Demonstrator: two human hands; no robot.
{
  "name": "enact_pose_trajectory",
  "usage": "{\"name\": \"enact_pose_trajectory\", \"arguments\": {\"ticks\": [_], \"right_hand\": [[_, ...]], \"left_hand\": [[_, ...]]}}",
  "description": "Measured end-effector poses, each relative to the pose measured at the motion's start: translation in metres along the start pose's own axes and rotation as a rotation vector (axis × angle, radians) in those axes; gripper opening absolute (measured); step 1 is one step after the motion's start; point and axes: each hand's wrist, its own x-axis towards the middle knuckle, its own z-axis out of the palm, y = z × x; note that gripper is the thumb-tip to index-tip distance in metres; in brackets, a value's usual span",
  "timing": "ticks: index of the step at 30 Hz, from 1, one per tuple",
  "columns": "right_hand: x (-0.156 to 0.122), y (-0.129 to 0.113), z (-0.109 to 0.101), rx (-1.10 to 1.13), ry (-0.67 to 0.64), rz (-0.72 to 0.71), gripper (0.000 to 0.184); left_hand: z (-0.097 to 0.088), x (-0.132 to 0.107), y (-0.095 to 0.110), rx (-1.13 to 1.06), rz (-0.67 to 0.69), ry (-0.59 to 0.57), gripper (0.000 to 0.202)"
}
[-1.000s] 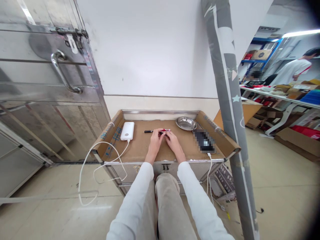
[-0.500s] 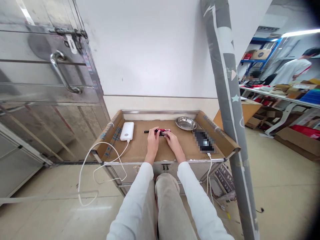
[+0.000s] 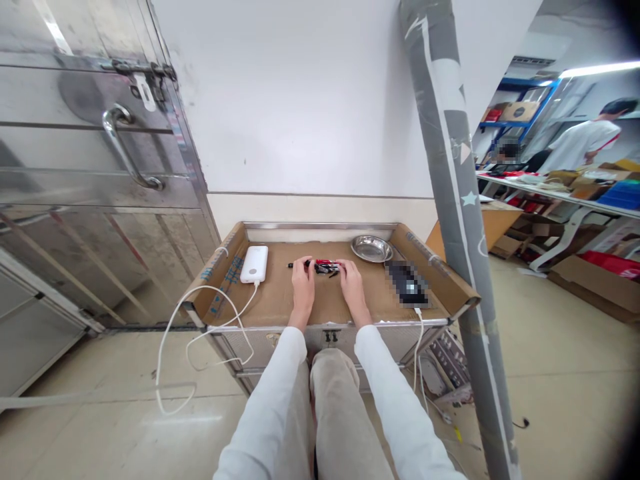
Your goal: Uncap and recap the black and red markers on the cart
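A small bunch of slim red and black pens (image 3: 327,267) lies crosswise on the cardboard-lined top of the cart (image 3: 280,303). My left hand (image 3: 303,287) has its fingers closed round the left part of the bunch, and a black end pokes out beyond them. At the opposite end, my right hand (image 3: 353,287) pinches the pens between thumb and fingers. Their middle shows between my hands, with a dark piece slanting out below. The fingers hide both ends in part, and single pens are hard to make out.
A white power bank (image 3: 255,264) with a cable lies left. At the right are a round metal dish (image 3: 371,248) and a blurred phone (image 3: 407,283) on a cable. A grey wrapped roll (image 3: 450,167) leans beside the cart. A metal door (image 3: 90,147) stands left; people work far right.
My right hand has shifted right and straightened, from the middle of the pens to their right end. More of the bunch shows between my hands. The left hand has barely moved.
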Motion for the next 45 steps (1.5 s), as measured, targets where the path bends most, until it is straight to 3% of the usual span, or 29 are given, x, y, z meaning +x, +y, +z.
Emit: {"name": "enact_pose_trajectory", "arguments": {"ticks": [7, 12, 15, 23, 28, 36, 45], "right_hand": [[0.000, 0.002, -0.001, -0.018, 0.057, 0.082, 0.025], [0.000, 0.008, 0.002, -0.014, 0.050, 0.067, 0.026], [0.000, 0.012, 0.004, -0.016, 0.059, 0.046, 0.027], [0.000, 0.007, 0.003, -0.024, 0.058, 0.003, 0.028], [-0.002, 0.006, 0.001, -0.042, -0.009, 0.010, 0.029], [-0.002, 0.003, 0.005, -0.118, -0.262, 0.017, 0.036], [-0.003, -0.002, 0.002, -0.245, -0.222, -0.092, 0.034]], "left_hand": [[0.004, 0.000, -0.005, -0.057, -0.005, -0.130, 0.015], [0.010, -0.003, -0.011, -0.083, 0.048, -0.336, 0.008], [0.010, -0.003, -0.012, -0.081, 0.086, -0.391, 0.007], [0.003, 0.000, -0.010, -0.009, -0.005, -0.107, 0.010], [0.004, -0.001, -0.014, 0.039, -0.042, -0.102, 0.009], [0.004, -0.001, -0.015, 0.058, -0.056, -0.050, 0.009], [0.005, -0.001, -0.017, 0.017, -0.066, -0.058, 0.006]]}}
